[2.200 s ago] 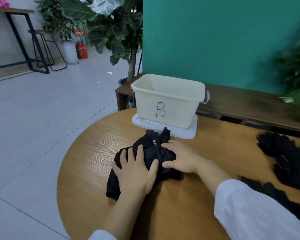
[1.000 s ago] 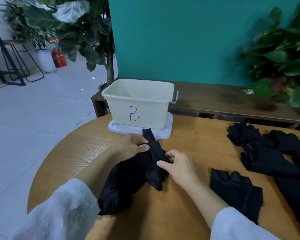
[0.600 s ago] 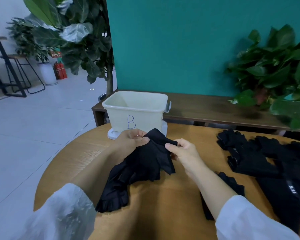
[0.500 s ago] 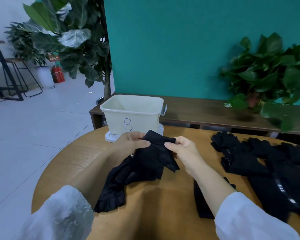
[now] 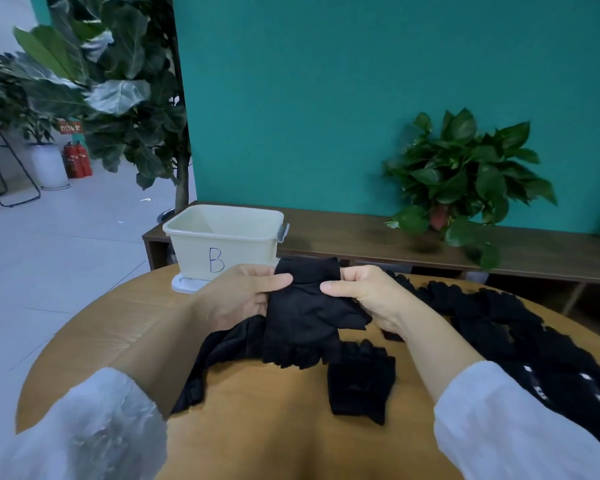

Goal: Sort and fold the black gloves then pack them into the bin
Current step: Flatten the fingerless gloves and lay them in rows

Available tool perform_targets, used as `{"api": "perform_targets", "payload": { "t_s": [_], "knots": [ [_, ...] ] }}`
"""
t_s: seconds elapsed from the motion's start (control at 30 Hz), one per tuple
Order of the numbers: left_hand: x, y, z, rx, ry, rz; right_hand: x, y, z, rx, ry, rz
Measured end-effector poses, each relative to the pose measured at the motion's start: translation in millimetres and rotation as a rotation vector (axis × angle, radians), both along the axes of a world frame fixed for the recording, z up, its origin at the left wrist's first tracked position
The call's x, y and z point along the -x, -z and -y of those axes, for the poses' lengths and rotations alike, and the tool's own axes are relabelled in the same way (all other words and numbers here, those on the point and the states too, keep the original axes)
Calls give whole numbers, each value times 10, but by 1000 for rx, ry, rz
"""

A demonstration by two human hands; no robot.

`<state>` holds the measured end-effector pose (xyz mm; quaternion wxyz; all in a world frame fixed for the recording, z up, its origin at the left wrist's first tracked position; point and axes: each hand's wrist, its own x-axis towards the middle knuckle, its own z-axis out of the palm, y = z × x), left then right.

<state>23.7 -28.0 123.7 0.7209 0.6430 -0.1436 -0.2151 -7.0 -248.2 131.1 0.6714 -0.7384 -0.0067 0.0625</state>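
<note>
**Black glove held up over the table**

Both hands, left (image 5: 243, 294) and right (image 5: 368, 296), pinch a soft black fabric glove (image 5: 305, 317) by its cuff, fingers dangling down. Cream plastic bin marked "B" (image 5: 222, 240) sits behind; what I can see inside looks empty.

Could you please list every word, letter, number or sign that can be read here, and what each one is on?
"B": handwritten in blue on the front wall of the cream bin.
Red sign behind the plants at far left: light characters, too small and blurred to read.
White marks on the black gloves at far right: blurred, not readable.
</note>
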Motion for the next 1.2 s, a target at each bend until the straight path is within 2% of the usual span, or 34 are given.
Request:
{"api": "perform_targets", "payload": {
  "t_s": [0.47, 0.83, 1.2],
  "knots": [
    [-117, -18, 687, -95, 54, 8, 132, 41, 734, -30, 72, 27],
    [-788, 165, 1110, -146, 10, -26, -386, 179, 1092, 33, 144, -13],
    [-1309, 454, 1280, -216, 84, -22, -856, 483, 1256, 79, 152, -102]
  ]
}}
